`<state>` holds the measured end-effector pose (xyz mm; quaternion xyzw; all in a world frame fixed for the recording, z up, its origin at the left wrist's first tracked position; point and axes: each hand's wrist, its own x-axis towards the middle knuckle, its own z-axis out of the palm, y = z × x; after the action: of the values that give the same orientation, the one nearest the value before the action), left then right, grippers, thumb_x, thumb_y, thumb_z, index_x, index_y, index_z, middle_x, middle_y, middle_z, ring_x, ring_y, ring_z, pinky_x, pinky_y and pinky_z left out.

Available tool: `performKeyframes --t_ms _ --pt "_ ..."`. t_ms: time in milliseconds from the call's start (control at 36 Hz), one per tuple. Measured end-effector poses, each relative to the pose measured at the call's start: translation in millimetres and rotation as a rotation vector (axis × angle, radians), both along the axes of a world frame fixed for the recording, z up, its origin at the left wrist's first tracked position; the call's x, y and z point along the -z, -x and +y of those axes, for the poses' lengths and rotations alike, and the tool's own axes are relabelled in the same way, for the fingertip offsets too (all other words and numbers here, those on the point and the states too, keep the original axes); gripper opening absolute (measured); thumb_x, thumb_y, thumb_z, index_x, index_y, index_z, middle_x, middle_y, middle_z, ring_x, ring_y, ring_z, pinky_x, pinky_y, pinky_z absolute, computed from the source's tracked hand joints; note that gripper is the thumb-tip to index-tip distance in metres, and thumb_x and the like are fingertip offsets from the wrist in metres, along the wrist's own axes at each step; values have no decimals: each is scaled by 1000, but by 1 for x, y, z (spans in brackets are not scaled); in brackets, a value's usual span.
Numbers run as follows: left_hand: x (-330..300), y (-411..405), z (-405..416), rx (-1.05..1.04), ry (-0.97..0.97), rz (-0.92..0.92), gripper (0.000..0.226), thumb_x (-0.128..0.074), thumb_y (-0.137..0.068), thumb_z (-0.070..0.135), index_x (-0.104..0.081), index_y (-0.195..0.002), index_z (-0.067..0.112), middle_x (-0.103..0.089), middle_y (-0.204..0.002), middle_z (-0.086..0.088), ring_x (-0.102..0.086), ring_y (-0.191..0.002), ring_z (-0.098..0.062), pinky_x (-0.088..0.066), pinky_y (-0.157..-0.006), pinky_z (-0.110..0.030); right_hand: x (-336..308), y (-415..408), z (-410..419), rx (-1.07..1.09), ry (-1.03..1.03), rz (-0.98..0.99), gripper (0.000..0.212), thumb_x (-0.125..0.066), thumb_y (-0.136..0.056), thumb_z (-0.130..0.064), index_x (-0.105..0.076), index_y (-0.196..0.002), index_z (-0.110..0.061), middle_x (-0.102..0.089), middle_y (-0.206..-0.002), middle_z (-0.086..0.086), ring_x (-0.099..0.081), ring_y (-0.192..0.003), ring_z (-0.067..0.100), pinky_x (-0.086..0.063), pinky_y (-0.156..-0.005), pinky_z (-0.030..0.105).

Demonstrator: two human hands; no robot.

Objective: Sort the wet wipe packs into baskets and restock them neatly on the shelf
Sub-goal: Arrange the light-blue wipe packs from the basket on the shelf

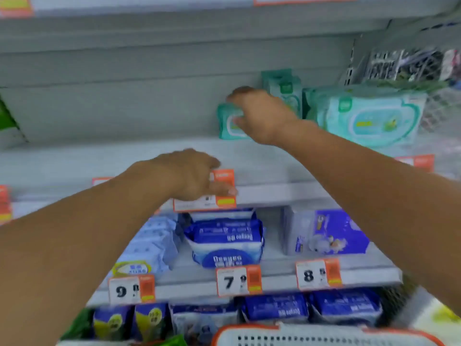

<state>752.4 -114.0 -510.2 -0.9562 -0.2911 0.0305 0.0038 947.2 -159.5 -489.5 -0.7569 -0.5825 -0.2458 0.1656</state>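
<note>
Up top, teal wipe pack [228, 124] on shelf [274, 161].

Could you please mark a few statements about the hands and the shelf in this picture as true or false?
1. The right hand grips a small green wipe pack on the upper shelf. True.
2. The left hand holds a blue pack. False: it rests at the shelf edge by an orange price tag and holds nothing.
3. A large green wipe pack lies to the right of the small one. True.
4. The upper shelf is packed full. False: its left part is bare.
</note>
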Motion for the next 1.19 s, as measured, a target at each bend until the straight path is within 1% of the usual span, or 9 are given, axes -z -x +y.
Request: performKeyframes --t_ms 139,222,306,361,472,611,806,917,1194 --pt "106 43 -83 299 -411 -1049 26 -68 -84 23 -61 -103 6 -60 -107 -15 -54 -99 -36 -39 -85 -45 101 87 -145 -299 -593 213 28 -54 -99 -22 -63 -79 -5 -60 -68 5 -55 -63 22 -45 -59 34" --pt "219 60 -134 373 65 -692 26 -64 -86 26 -59 -106 10 -60 -108 -10 -55 -99 -33 -44 -82 -43 209 113 -211 -186 -412 459 39 -54 -100 -22 -48 -63 -9 -44 -56 4 -42 -53 20 -31 -54 30" --pt "328 84 -169 179 383 68 73 -69 -85 47 -38 -146 21 -34 -152 -6 -39 -135 -32 -42 -105 -46 329 105 -258 132 447 652 27 -61 -94 -44 -64 -95 -17 -68 -91 7 -66 -89 29 -50 -72 36" --pt "377 104 -179 102 451 259 89 -70 -81 57 -28 -153 23 -25 -158 -5 -35 -139 -30 -40 -108 -44 384 103 -291 334 966 705 77 -71 -81 -60 -47 -140 -16 -54 -140 12 -54 -125 32 -48 -101 41" --pt "422 121 -191 147 474 529 103 -72 -78 60 -17 -155 22 -11 -160 -9 -45 -131 -31 -47 -101 -42 446 111 -351 501 1208 744 120 -87 -58 -62 -28 -152 -16 -41 -150 14 -49 -131 34 -45 -106 41" --pt "433 106 -204 137 425 516 99 -82 -69 55 -29 -143 16 -34 -141 -11 -58 -105 -29 -54 -81 -39 472 117 -366 530 1308 923 135 -90 -56 -60 -15 -157 -12 -21 -159 19 -33 -143 37 -33 -114 41" --pt "468 105 -234 222 334 617 65 -76 -80 44 -47 -130 15 -59 -126 -8 -59 -111 -28 -50 -90 -36 488 129 -358 257 1563 855 90 -72 -75 -69 -51 -140 -11 -56 -139 10 -56 -119 30 -52 -85 35" --pt "482 112 -237 152 377 554 49 -59 -92 32 -42 -135 15 -56 -132 -10 -53 -119 -32 -48 -91 -38 494 129 -356 250 1648 950 91 -65 -83 -66 -35 -153 -16 -41 -155 9 -42 -139 32 -37 -112 42" --pt "437 106 -199 -384 1357 391 37 -72 -90 29 -60 -123 17 -72 -117 -4 -70 -104 -24 -54 -97 -47 480 131 -365 255 1684 1201 81 -82 -73 -44 -50 -142 -17 -53 -137 12 -57 -121 34 -58 -89 50"
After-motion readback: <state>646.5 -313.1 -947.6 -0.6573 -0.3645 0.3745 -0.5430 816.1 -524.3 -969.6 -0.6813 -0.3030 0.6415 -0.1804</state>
